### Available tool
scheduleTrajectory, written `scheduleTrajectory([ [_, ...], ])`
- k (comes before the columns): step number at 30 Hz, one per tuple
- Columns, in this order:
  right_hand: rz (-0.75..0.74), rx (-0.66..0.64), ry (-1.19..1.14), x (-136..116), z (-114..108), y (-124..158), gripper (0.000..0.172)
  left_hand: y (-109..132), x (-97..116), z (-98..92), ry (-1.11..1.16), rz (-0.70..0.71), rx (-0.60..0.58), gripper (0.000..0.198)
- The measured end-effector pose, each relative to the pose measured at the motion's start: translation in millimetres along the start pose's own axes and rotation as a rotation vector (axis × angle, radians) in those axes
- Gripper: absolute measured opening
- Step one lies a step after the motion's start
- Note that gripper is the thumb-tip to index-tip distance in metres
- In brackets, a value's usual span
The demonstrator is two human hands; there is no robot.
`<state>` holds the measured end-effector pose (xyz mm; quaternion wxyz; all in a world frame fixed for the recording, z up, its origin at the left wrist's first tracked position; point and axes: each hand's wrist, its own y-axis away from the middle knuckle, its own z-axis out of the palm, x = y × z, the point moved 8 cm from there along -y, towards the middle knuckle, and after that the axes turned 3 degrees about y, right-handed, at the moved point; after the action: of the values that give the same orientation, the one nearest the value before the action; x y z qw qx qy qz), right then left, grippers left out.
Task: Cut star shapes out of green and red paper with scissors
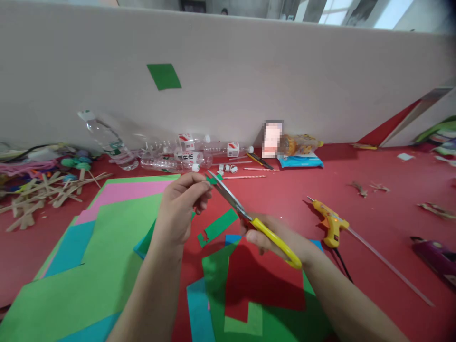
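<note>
Currently on my books, all placed w.r.t. the scissors:

- Scissors, metal blades, yellow hdls., qty 1. Held above the table; my right hand is clamped round the hdls., tips aimed fwd. & left.
- Sm. green piece, qty 1. At the scissors' tips, pinched betw. thumb & fingers of my left hand. Blades run across it; can't tell if they bite.
- Notched green strip, qty 1. On table, nearer me than the scissors' blades.
- Red sheet, qty 1. Nearer me than the scissors, over dk. green paper.
- Lt. green sheet, lg., qty 1. Left of scissors.
- Glue gun, yellow, qty 1. Right of scissors, nozzle fwd. & left.

Method, my judgement: piece is tiny, so best grip it by the very edge, fingertips off the blade line. Keep it taut & square to the blades, else it may fold. Short snips w/ tips; turn the paper, not the scissors.
</note>
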<state>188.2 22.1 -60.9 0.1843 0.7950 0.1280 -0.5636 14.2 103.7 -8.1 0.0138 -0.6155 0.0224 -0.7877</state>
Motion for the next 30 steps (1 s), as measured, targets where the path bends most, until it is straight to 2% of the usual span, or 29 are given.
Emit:
scheduleTrajectory([
  [3,0.018,-0.004,-0.033,-3,3,2,0.065,3,3,4.1,-0.011,0.024,-0.044,0.009],
  [13,-0.015,-0.005,-0.052,-9,6,5,0.065,7,6,4.5,-0.105,0.069,-0.045,0.01],
  [30,-0.051,-0.005,-0.041,-8,7,5,0.062,10,13,5.2,-0.252,0.032,-0.099,0.011],
])
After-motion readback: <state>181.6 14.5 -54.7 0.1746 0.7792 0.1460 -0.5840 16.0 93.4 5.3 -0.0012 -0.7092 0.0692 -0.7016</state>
